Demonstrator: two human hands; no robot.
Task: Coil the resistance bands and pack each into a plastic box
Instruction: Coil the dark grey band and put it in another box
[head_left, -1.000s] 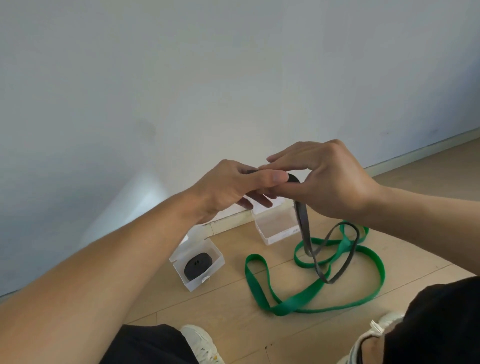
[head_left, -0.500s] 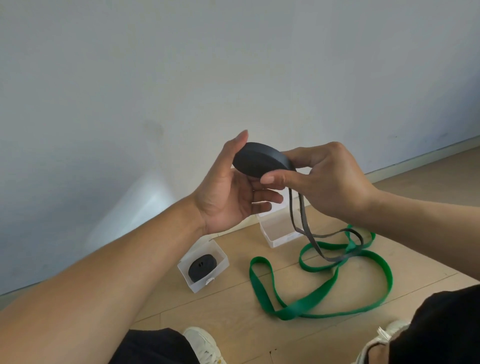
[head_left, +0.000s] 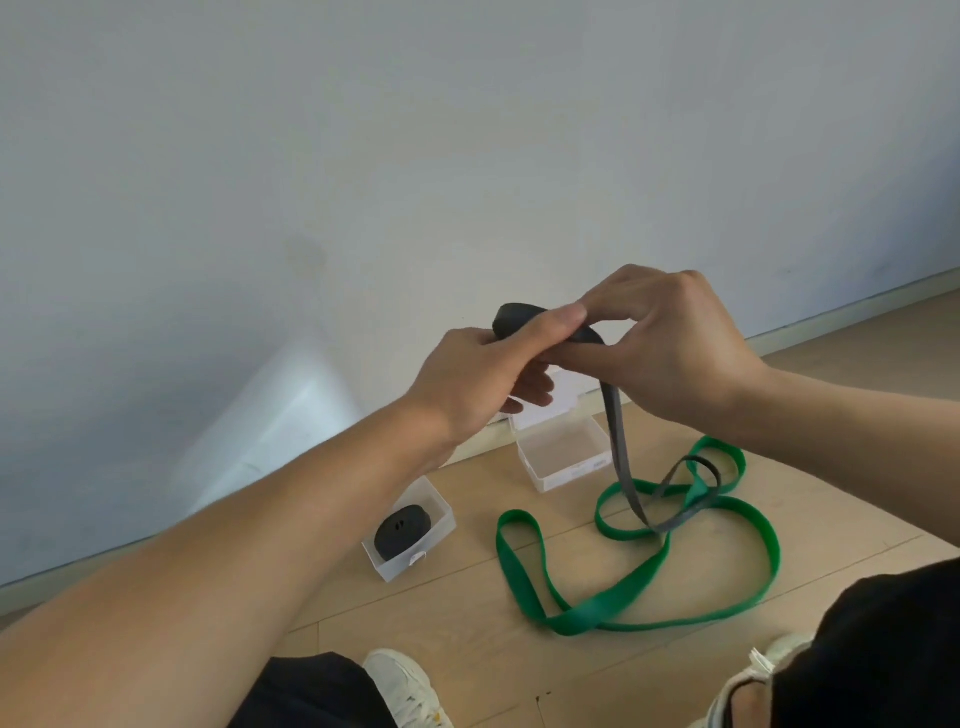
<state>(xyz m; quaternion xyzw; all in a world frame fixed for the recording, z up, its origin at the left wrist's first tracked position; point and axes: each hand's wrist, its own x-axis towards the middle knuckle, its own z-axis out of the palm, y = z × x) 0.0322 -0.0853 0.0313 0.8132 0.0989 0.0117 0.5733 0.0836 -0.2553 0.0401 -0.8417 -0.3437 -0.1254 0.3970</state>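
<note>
While both hands grip grey band (head_left: 618, 441) — tail trails onto green band (head_left: 644, 574).

Grey band (head_left: 621, 447), green band (head_left: 639, 577), clear boxes (head_left: 563, 457).

1. Illumination: bright, even and diffuse; colours read true.
2. A pale slanted patch of light falls on the wall (head_left: 280, 415) at lower left, fading towards its upper end.
3. Shadows: soft and faint on the floor (head_left: 467, 613); no hard edges.
4. Glare: none that blows out detail.
5. Sharpness: mild softness overall; near forearms slightly blurred.
6. Distortion: wide-angle bending tilts the skirting board (head_left: 831, 317).
</note>
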